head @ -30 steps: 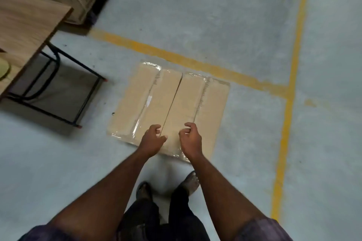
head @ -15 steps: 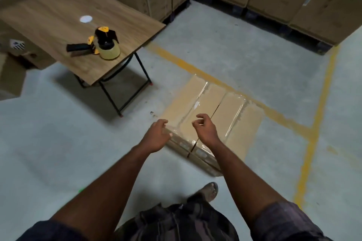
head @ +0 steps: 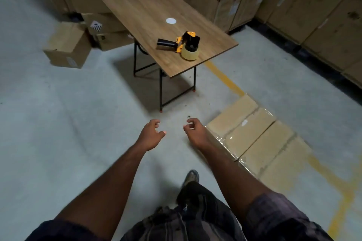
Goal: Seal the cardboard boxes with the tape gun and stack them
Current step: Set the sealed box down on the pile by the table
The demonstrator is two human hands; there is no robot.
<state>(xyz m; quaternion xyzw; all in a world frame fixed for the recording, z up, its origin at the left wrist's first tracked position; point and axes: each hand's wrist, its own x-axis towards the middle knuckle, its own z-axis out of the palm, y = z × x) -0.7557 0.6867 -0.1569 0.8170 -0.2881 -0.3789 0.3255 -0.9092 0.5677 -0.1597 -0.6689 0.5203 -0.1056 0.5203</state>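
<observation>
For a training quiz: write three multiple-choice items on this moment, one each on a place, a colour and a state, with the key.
1. The tape gun lies: A) on the floor B) on the wooden table C) in a hand.
2. The floor line is: A) yellow B) red C) white.
3. The left hand and right hand: A) lift a box B) grip the tape gun C) hold nothing.
Key: B, it rests on that table; A, the paint is yellow; C, both are loosely curled, empty.
</observation>
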